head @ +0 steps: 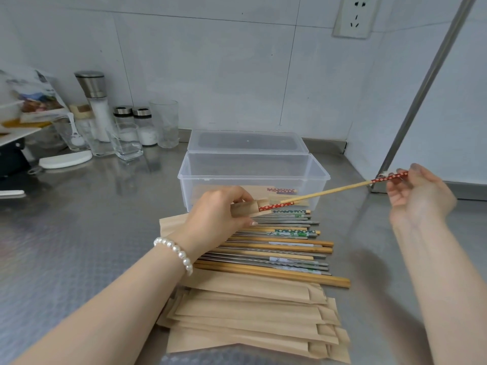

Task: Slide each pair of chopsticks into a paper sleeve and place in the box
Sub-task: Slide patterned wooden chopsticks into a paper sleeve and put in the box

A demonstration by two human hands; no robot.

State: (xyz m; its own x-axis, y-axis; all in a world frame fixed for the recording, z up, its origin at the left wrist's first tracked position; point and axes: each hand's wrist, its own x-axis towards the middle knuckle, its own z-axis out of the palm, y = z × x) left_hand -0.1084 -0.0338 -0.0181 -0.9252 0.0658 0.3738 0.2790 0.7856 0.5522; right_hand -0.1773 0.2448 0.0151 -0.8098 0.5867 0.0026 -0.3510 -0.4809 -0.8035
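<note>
Chopsticks point(274, 248) lie heaped on the steel counter point(79, 233) between brown paper sleeves point(250, 317) and the clear box point(253, 175); my left hand point(224, 212) grips a sleeve with one red-ended stick, my right hand point(419, 193) pinches its mate point(342, 189).

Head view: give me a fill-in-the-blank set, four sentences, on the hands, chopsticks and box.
1. The left hand holds a paper sleeve with one ____-patterned chopstick partly inside it.
2. The right hand pinches the second chopstick by its ____ end.
3. The clear plastic box has its lid ____.
4. The loose chopsticks lie on the stack of empty ____.

Missing words: red; patterned; open; paper sleeves
</note>
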